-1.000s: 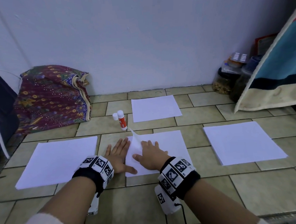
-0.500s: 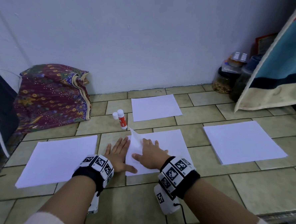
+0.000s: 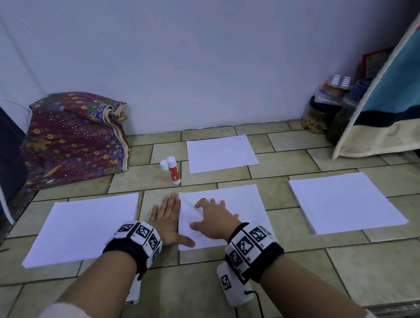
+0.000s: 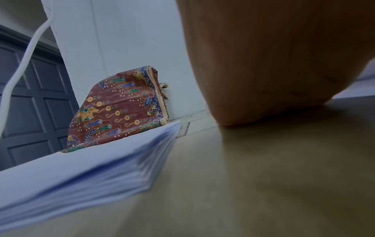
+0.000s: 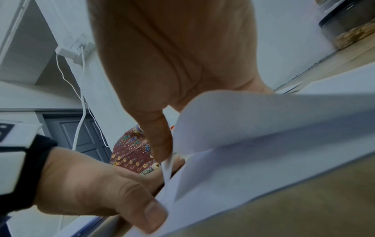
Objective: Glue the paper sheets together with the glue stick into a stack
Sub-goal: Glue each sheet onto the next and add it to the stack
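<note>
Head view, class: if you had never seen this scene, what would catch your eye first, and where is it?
Four white patches stand out on the tiled floor: paper stacks at left, right and centre, plus a sheet near the wall. Both hands meet at the centre stack, the left hand flat at its edge, the right hand on its top sheet. A red-and-white glue stick stands just beyond.
</note>
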